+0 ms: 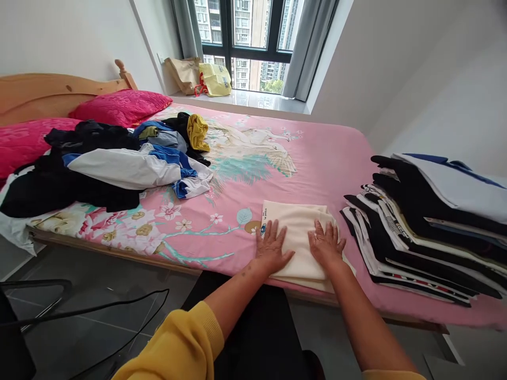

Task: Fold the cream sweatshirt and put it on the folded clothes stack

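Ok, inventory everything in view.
Bed: 1, pink patterned sheet, centre
Folded garment: 1, cream, bed's near edge
Folded stack: 1, mostly black and white, bed's right
Clothes heap: 1, black, white, blue, yellow, bed's left
Headboard: 1, light brown, far left
Pillows: 2, magenta, by headboard
Window: 1, dark-framed, far side
Curtains: 2, grey, flanking window
Bags: 2, brown and yellow, windowsill
Cable: 1, black, lower left
Chair: 1, black, lower left
Floor: 1, grey, below
Trousers: 1, black, bottom
Sleeves: 2, yellow, bottom
Left grip: 1, bare, on folded garment
Right grip: 1, bare, on it too
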A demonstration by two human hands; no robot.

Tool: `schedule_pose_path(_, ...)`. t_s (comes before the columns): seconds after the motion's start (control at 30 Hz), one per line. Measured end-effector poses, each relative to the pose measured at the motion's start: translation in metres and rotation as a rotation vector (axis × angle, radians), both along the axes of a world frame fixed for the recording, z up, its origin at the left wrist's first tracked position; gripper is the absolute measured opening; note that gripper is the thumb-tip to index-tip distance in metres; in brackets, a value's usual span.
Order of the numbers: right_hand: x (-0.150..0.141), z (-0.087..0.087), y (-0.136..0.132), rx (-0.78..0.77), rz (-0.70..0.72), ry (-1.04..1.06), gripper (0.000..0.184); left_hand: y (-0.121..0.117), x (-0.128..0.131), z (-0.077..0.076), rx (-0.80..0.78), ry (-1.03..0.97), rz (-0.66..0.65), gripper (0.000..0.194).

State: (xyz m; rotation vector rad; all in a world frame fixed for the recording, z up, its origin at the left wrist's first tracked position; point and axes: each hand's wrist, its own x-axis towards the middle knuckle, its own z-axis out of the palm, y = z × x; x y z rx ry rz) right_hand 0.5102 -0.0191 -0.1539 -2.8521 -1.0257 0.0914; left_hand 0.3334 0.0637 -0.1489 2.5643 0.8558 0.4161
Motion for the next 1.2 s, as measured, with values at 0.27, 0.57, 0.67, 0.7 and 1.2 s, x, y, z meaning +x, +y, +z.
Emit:
schedule_pose_path(0.27,-0.036,-0.003,0.01,0.004,0.235,-0.074,0.054,0.04,-0.038,0.013,-1.133,-0.449,0.311,0.085)
schedule_pose_path(0.57,-0.035,-0.007,0.013,0.173,0.243,-0.147,0.048,0.06,-0.008,0.02,-1.589,-0.492,0.118,0.049)
schedule_pose_path(0.67,-0.042,-0.002,0.006,0.321,0.213,-0.175,0.042,0.056,0.002,0.02,-1.611,-0.5,0.133,0.051)
schedule_pose_path(0.7,-0.046,0.0,0.001,0.382,0.182,-0.179,0.041,0.056,0.003,0.021,-1.606,-0.495,0.14,0.05)
schedule_pose_path(1.2,-0.027,0.085,0.027,1.558,-0.248,1.385,0.039,0.032,0.06,0.249,-0.089,-0.072,-0.525,0.045)
